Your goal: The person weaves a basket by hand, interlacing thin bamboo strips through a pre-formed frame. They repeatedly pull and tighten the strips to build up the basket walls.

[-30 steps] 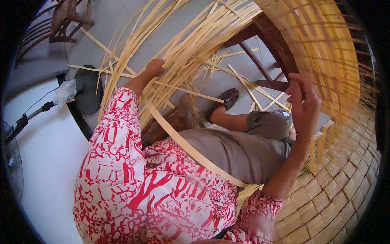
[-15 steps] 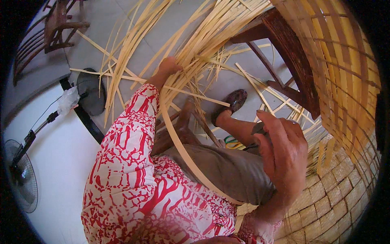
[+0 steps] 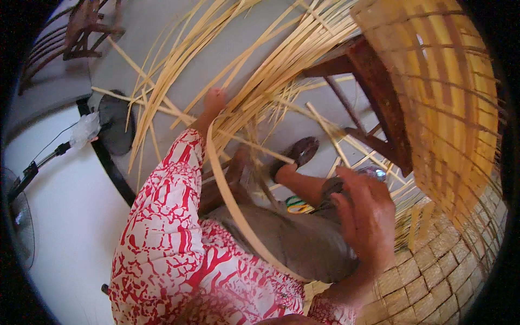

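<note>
My left hand reaches out at arm's length beside a large bundle of pale, flat bamboo-like strips. Its fingers are small and blurred, so their grip is unclear. One wider strip curves from near my left wrist down across my lap. Above my right knee, my right hand hovers with thumb and forefinger apart, and I see nothing held between them. Close to it on the right rises a big woven basket, with plaited wall and tall upright slats.
A dark wooden stool or bench stands between the strips and the basket. Loose strips lie over the grey floor around my shoe. A wooden chair is at the far left, with a standing fan nearer.
The whole view has shifted, so most things sit a little lower and further left. My left hand looks slightly further from the bundle; my right hand keeps much the same pose.
</note>
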Demonstrator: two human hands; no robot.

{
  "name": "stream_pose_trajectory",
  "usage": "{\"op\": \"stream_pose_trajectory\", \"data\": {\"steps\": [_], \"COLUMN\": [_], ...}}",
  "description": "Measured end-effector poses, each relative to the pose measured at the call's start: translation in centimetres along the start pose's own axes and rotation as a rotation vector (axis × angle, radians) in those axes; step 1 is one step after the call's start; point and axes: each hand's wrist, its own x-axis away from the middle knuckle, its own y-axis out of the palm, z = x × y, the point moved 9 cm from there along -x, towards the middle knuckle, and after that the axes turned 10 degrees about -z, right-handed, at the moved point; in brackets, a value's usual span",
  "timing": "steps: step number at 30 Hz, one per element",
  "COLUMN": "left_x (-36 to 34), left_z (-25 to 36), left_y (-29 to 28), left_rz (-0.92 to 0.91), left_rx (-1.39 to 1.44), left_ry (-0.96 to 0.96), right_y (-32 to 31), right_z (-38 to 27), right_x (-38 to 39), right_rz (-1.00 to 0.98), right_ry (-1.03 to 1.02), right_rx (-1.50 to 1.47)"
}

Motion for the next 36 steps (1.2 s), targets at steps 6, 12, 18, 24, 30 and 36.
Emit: {"op": "stream_pose_trajectory", "data": {"steps": [6, 12, 18, 24, 30, 36], "left_x": [1.6, 3.0, 1.0, 1.1, 3.5, 6.6], "left_z": [4.1, 5.3, 3.2, 3.8, 10.4, 24.8], "left_y": [-0.7, -2.9, -0.4, 2.8, -0.4, -9.1], "left_rz": [0.147, 0.167, 0.133, 0.016, -0.122, -0.219], "left_rx": [-0.109, -0.437, -0.425, -0.135, 0.420, 0.535], "left_ry": [-0.181, -0.158, 0.014, 0.305, 0.254, 0.318], "right_y": [0.4, 1.4, 1.2, 1.0, 0.7, 1.9], "right_z": [-1.1, -2.2, -3.8, -2.9, 0.2, 5.0], "right_x": [2.9, 3.4, 3.4, 1.9, 0.5, -2.2], "right_rz": [0.060, 0.039, 0.034, 0.011, 0.027, -0.024], "right_ry": [0.087, 0.046, -0.012, 0.002, -0.030, -0.027], "right_rx": [0.062, 0.089, 0.094, 0.078, 0.076, 0.001]}}
